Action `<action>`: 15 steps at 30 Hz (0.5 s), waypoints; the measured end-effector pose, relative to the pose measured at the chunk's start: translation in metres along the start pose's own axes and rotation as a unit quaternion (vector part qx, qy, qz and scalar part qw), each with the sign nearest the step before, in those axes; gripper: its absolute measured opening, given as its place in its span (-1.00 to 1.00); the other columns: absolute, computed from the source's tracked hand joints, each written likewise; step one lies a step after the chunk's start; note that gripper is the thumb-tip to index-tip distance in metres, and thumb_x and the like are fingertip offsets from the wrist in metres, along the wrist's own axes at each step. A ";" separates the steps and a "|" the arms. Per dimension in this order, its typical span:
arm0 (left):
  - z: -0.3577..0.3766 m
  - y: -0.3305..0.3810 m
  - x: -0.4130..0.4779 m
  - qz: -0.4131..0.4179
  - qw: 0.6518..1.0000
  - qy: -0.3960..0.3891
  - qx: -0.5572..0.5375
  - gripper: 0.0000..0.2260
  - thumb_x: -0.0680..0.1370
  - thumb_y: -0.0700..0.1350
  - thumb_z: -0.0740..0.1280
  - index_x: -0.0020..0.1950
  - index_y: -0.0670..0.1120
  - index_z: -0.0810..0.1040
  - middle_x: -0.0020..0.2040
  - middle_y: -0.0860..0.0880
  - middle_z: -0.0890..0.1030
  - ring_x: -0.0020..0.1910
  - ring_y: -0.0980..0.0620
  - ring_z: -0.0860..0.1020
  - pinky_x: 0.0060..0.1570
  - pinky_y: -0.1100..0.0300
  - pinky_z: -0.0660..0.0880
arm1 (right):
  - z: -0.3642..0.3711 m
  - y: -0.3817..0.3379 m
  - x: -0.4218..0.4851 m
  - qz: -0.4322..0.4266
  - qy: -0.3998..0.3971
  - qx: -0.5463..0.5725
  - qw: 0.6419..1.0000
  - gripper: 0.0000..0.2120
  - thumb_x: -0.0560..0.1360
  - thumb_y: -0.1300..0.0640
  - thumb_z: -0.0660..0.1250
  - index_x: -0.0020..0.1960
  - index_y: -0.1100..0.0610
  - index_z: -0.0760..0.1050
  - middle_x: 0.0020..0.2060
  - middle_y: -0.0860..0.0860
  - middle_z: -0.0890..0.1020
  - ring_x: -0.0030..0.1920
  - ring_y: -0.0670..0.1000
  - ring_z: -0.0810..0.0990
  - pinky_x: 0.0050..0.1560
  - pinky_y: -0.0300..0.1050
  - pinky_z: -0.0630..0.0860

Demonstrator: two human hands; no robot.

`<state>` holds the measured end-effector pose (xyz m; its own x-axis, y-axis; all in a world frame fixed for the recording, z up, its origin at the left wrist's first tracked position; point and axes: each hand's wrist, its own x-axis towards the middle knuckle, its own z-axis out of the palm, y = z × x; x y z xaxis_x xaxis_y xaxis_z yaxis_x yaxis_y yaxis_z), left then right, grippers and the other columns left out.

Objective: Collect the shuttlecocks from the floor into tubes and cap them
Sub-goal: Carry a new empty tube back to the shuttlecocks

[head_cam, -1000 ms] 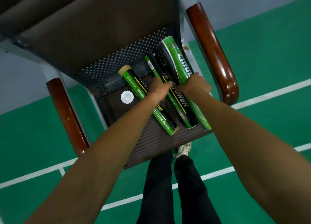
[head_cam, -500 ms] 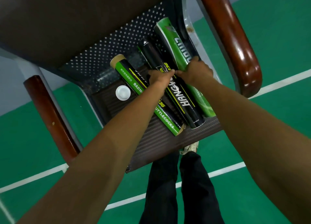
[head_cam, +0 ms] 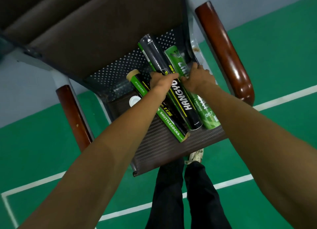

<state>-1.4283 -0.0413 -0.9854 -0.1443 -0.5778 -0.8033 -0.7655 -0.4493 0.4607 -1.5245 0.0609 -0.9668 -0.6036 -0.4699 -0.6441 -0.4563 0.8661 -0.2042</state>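
Your left hand (head_cam: 161, 81) curls its fingers over the black tube (head_cam: 186, 105); your right hand (head_cam: 198, 78) grips the light green tube (head_cam: 208, 115) touching it.

left hand (head_cam: 160, 82) hides black tube (head_cam: 187, 106) middle | right hand (head_cam: 197, 78) hides green tube (head_cam: 205, 113) lettering | chair back (head_cam: 94, 22) cut at top

Three tubes lie side by side on the chair seat (head_cam: 171, 151): left tube (head_cam: 171, 125), middle tube (head_cam: 188, 106), right tube (head_cam: 208, 116). Cap (head_cam: 134, 100) lies just left of the left tube. Left hand (head_cam: 161, 81) sits on the middle tube, right hand (head_cam: 197, 79) on the right tube.
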 end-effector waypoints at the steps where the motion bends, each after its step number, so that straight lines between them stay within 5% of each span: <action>1: -0.007 0.008 -0.009 0.008 1.000 -0.005 -0.004 -0.07 0.18 0.16 0.60 0.44 -0.11 0.32 0.27 -0.10 0.59 0.19 -0.15 0.61 0.21 -0.13 0.60 | -0.015 -0.006 -0.006 -0.016 0.005 0.013 1.000 -0.31 0.59 -0.20 0.27 0.51 0.21 0.16 0.43 0.23 0.39 0.38 0.32 0.43 0.30 0.24 0.43; 7: -0.042 0.063 -0.088 0.104 0.993 -0.049 0.007 -0.22 0.07 0.13 0.63 0.27 0.04 0.56 0.11 0.02 0.71 0.05 -0.02 0.68 0.05 -0.02 0.66 | -0.120 -0.032 -0.060 -0.074 0.119 0.206 0.968 -0.58 0.51 0.05 0.34 0.32 0.17 0.42 0.14 0.17 0.63 0.11 0.22 0.64 0.16 0.07 0.57; 10: -0.050 0.092 -0.133 0.173 0.982 -0.065 0.033 -0.18 0.04 0.15 0.65 0.28 0.05 0.56 0.09 0.06 0.73 0.05 0.04 0.69 0.14 -0.03 0.64 | -0.178 -0.046 -0.096 -0.126 0.138 0.323 0.928 -0.50 0.56 -0.18 0.33 0.36 0.12 0.44 0.17 0.06 0.64 0.08 0.03 0.61 0.10 -0.17 0.48; 15: -0.059 0.149 -0.232 0.276 0.954 -0.053 0.100 -0.23 0.26 -0.05 0.71 0.40 -0.04 0.47 0.26 -0.03 0.66 0.24 -0.03 0.60 0.25 0.03 0.54 | -0.279 -0.053 -0.165 -0.167 0.234 0.372 0.883 -0.36 0.42 -0.29 0.47 0.29 0.08 0.39 0.09 0.00 0.63 0.07 -0.01 0.60 0.03 -0.15 0.52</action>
<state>-1.4714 -0.0143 -0.7082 -0.6147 -0.6122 -0.4973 -0.6573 0.0491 0.7520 -1.5836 0.0446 -0.6441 -0.8003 -0.5882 -0.1160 -0.2101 0.4564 -0.8646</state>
